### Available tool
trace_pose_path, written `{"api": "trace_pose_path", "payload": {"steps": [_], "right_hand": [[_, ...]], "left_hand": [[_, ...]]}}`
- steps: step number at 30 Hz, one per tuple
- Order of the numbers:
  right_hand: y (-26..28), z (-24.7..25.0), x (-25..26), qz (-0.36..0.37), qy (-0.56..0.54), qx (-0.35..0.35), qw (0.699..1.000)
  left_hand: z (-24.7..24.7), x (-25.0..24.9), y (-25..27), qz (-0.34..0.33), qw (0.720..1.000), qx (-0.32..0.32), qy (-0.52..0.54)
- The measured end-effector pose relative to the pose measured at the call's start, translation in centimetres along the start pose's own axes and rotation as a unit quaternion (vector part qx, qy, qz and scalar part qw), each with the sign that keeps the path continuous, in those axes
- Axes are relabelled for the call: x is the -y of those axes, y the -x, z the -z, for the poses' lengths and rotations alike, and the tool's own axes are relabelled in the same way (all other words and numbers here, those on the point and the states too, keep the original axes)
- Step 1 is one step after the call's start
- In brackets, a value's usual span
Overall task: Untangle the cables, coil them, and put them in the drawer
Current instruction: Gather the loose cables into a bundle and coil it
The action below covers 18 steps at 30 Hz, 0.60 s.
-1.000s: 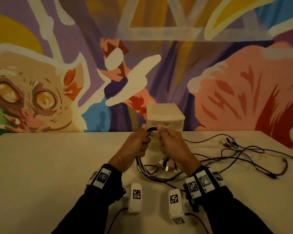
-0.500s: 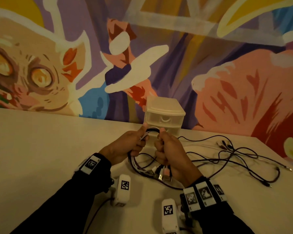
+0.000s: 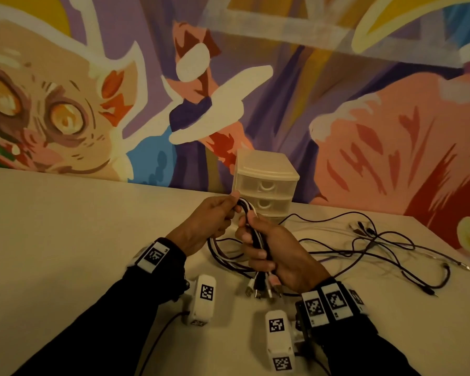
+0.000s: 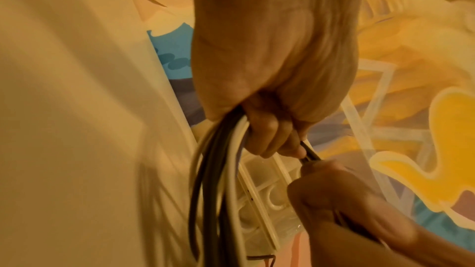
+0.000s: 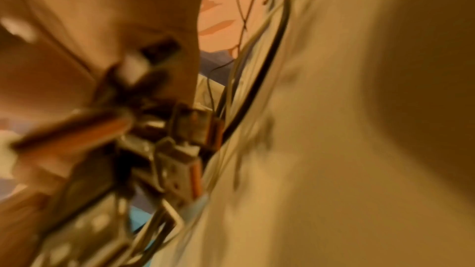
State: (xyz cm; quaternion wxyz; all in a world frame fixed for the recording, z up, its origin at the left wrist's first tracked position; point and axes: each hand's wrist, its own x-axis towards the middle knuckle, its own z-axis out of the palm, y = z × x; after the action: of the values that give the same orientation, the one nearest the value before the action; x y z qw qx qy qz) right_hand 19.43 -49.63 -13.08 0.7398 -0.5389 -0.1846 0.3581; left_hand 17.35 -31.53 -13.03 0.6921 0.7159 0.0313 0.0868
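A bundle of black and white cables (image 3: 251,234) is gripped by both hands just above the table (image 3: 65,240). The top of the loop is pinched by the left hand (image 3: 201,226), fingers curled round the strands, while the doubled run below is fisted by the right hand (image 3: 274,256), with the plugs (image 3: 261,290) sticking out under it. The coil looks partly made, so probably the loops should be kept even and the plug ends tucked in together before anything gets let go, otherwise it'll likely spring open. Right behind the hands a small plastic drawer unit (image 3: 266,185) is parked, all drawers shut as far as can be told. Off to the right of the hands, thin dark cables (image 3: 377,248) are sprawled loose, not yet coiled.
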Motion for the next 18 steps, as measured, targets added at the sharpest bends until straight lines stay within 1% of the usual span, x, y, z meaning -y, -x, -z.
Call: {"api": "trace_pose_path", "payload": {"steps": [2,5,7,9,11,13,16,18], "right_hand": [[-0.1,0.7,0.1,0.028,-0.046,0.015,0.998],[-0.1,0.1,0.5,0.035,-0.096,0.021,0.995],[-0.1,-1.0,0.7,0.05,-0.089,-0.004,0.995],[-0.3,-1.9,0.8,0.09,-0.059,-0.036,0.994],[-0.6,-2.3,0.8,0.124,-0.043,-0.066,0.989],[-0.8,-2.3,1.0,0.147,-0.026,-0.09,0.985],[-0.9,-1.7,1.3,0.164,-0.031,-0.117,0.979],[-0.9,-1.1,1.4,0.167,-0.044,-0.131,0.976]], "left_hand": [[-0.3,-0.5,0.0,-0.017,0.999,0.002,-0.03],[-0.7,-0.7,0.2,-0.032,0.998,-0.002,-0.057],[-1.0,-0.8,0.4,-0.035,0.998,0.001,-0.048],[-1.3,-1.0,0.5,-0.036,0.999,-0.007,-0.034],[-1.5,-1.2,0.3,-0.026,1.0,-0.012,-0.007],[-1.6,-1.0,0.1,-0.009,0.999,0.005,0.031],[-1.5,-0.4,-0.2,0.038,0.996,0.024,0.079],[-1.6,-0.2,-0.2,0.043,0.996,0.019,0.08]]}}
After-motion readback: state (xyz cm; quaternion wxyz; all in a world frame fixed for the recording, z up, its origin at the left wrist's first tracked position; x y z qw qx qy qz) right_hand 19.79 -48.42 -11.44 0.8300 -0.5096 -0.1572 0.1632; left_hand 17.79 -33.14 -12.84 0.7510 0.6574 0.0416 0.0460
